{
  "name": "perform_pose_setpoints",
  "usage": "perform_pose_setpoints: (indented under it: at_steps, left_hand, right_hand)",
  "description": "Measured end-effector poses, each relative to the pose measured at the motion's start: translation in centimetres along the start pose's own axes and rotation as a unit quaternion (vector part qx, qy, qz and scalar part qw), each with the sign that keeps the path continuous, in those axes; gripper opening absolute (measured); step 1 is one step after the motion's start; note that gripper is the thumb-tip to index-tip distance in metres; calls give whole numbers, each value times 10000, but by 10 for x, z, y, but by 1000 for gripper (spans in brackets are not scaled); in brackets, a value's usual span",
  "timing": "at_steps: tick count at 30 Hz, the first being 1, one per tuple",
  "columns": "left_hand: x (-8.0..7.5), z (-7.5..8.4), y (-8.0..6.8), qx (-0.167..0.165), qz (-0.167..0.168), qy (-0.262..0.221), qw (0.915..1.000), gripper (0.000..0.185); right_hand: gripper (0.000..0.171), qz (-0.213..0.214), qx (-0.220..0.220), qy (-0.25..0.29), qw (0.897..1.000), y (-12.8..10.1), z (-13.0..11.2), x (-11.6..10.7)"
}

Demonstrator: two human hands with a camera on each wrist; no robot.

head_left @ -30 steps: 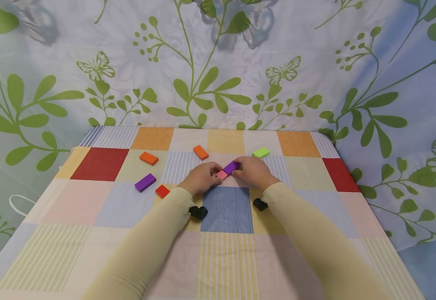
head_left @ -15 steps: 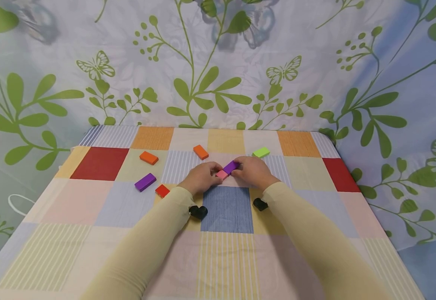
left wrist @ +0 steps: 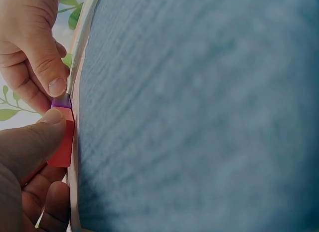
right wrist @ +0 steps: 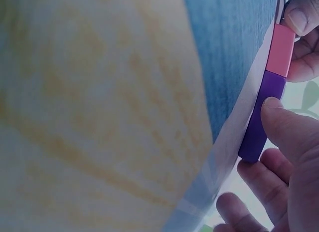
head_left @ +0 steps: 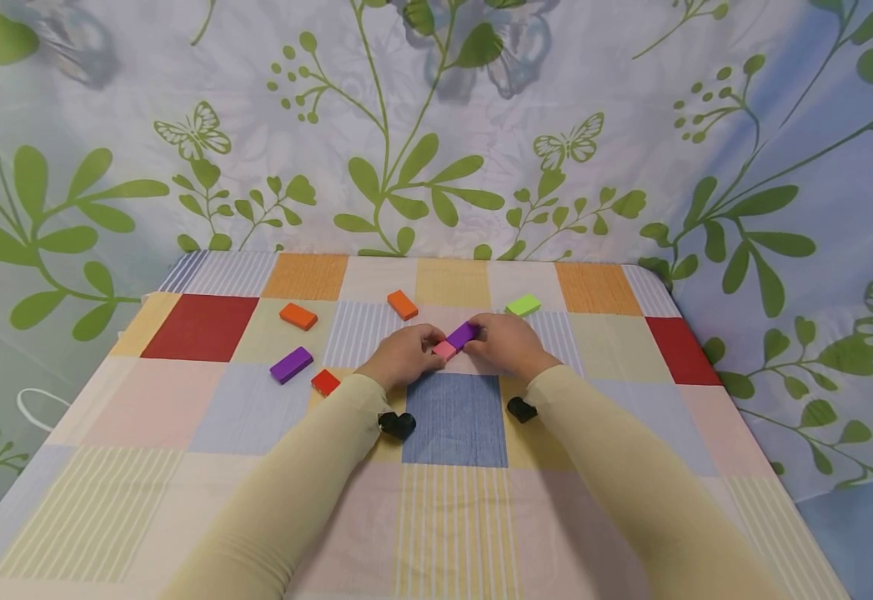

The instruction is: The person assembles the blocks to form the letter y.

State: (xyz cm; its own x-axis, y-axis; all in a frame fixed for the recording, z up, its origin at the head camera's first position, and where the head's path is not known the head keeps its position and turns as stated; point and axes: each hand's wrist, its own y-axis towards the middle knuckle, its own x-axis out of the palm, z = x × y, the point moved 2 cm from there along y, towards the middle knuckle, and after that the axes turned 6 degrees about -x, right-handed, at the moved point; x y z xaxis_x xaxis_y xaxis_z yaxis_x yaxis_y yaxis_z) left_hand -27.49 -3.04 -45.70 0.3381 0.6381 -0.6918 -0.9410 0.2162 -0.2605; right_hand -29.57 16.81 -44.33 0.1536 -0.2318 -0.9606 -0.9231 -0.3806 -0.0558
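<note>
Near the middle of the table, a pink block (head_left: 444, 350) and a purple block (head_left: 462, 336) meet end to end in one slanting line. My left hand (head_left: 402, 357) pinches the pink block between thumb and fingers. At the other end my right hand (head_left: 509, 342) grips the purple block. In the left wrist view the left thumb lies along the pink block (left wrist: 62, 142). The right wrist view shows the right thumb on the side of the purple block (right wrist: 260, 124), with a fingertip at its end. Parts of both blocks are hidden by the fingers.
Left of the hands lie a red block (head_left: 325, 382), another purple block (head_left: 291, 365) and an orange block (head_left: 298, 316). A second orange block (head_left: 402, 305) and a green block (head_left: 523, 305) lie farther back. A patchwork cloth (head_left: 451, 425) covers the table; a leaf-patterned curtain (head_left: 421, 108) hangs behind.
</note>
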Motion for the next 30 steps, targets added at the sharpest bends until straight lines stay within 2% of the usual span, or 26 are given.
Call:
perform_pose_setpoints:
  at_steps: [13, 23, 30]
  left_hand:
    - [1, -1, 0, -10, 30, 43, 10000, 39]
    - [0, 0, -1, -4, -2, 30, 10000, 38]
    - [1, -1, -2, -19, -31, -29, 10000, 38]
  right_hand:
    - [57, 45, 269, 290, 9992, -9, 15, -9]
    - [54, 639, 248, 450, 9966, -16, 41, -22]
    - [56, 806, 545, 515, 9939, -20, 57, -24]
